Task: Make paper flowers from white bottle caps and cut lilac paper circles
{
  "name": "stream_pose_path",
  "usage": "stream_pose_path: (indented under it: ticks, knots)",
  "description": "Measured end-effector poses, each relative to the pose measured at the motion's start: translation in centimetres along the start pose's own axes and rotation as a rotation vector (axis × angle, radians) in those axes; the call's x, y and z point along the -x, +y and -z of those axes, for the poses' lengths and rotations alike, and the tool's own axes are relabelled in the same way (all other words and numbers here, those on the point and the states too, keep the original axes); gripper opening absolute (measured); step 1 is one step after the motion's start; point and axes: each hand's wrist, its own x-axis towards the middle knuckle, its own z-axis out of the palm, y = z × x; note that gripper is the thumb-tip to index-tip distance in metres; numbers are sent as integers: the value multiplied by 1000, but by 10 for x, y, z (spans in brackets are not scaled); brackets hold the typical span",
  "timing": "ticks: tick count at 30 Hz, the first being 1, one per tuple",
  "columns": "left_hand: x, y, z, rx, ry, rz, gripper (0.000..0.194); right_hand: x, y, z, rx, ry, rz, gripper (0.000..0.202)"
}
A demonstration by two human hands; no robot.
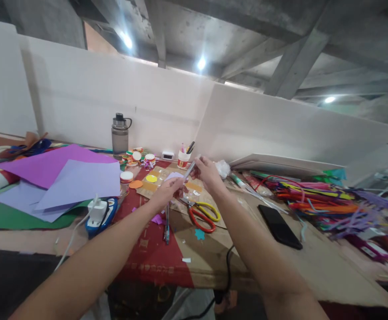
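Observation:
My left hand (170,192) and my right hand (208,172) are raised close together over the table's middle. Between them runs a thin, pale strip (190,169), tilted upward to the right, and the fingers of both hands are pinched on it. Its exact kind is too small to tell. Just below the hands lie scissors (204,226) with one red and one yellow handle. A pen (167,226) rests under my left wrist, and a teal paper flower (199,234) is near the scissors. Lilac paper (174,176) lies partly hidden behind my left hand.
Purple sheets (64,166) and a power strip (111,211) lie left. A water bottle (120,135), paper drums (150,158) and a pen cup (183,160) stand at the back. A phone (279,226) and colourful pipe cleaners (317,195) lie right; a cable (229,266) crosses the front edge.

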Motion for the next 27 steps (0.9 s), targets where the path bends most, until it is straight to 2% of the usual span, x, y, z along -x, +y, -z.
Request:
stream_pose_path:
  ticks: [3,6,11,15,18,20,21,22,24,27]
  knots:
    - [3,5,-5,-210,-18,-22,34,13,11,-2,-46,32,57,26]
    - [5,10,-7,-427,31,-27,32,22,22,0,-102,125,127,28]
    - [5,15,-13,-849,157,-164,29,31,35,-5,-183,251,209,25]
    - [4,18,-19,-1033,184,-158,24,29,37,-10,-238,342,202,26]
    - [2,18,-14,-1038,180,-99,25,20,29,13,-274,445,194,22]
    - [0,17,-6,-957,178,-27,28,13,21,39,-345,655,236,21]
    - [-1,16,-2,-886,170,7,30,11,18,51,-361,710,265,22]
    - [-1,15,0,-798,171,19,32,10,16,61,-368,692,274,21]
    - [-1,12,0,-615,172,57,31,10,16,70,-414,578,178,21]
    - [2,8,-8,-507,74,56,26,15,22,59,-493,447,68,18]
